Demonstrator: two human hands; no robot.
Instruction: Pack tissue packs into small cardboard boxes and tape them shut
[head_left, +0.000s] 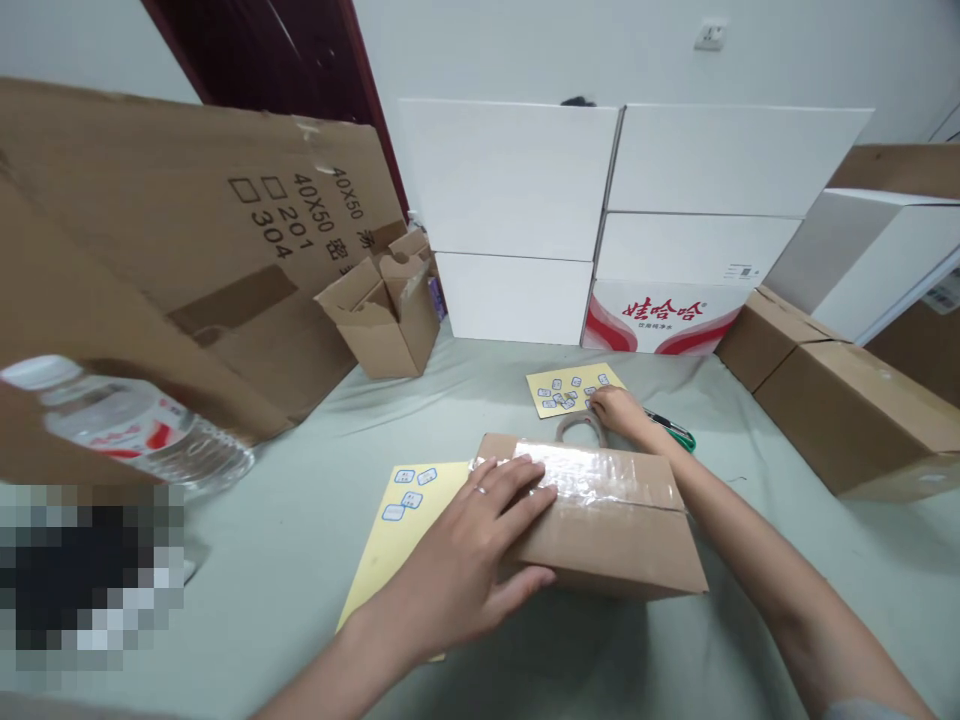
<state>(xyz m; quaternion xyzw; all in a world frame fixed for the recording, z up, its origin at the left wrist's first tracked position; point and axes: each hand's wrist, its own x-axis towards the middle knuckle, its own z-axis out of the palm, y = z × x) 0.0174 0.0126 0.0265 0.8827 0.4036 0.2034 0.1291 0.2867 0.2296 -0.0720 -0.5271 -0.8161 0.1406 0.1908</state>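
Observation:
A closed cardboard box with clear tape along its top sits in front of me. My left hand lies on its left end, fingers stretched over the top and thumb along the front edge. Beyond the box, my right hand has its fingers pinched together at a small yellow sheet of blue-edged stickers; whatever is between the fingertips is hidden. A roll of tape lies between that sheet and the box. Partly under my left arm is a larger yellow sheet bearing several similar stickers.
Beside my right forearm lies a green-handled tool, partly covered. A water bottle is at the left, near a large cardboard panel. A small opened carton, white boxes and a brown carton border the cloth-covered surface.

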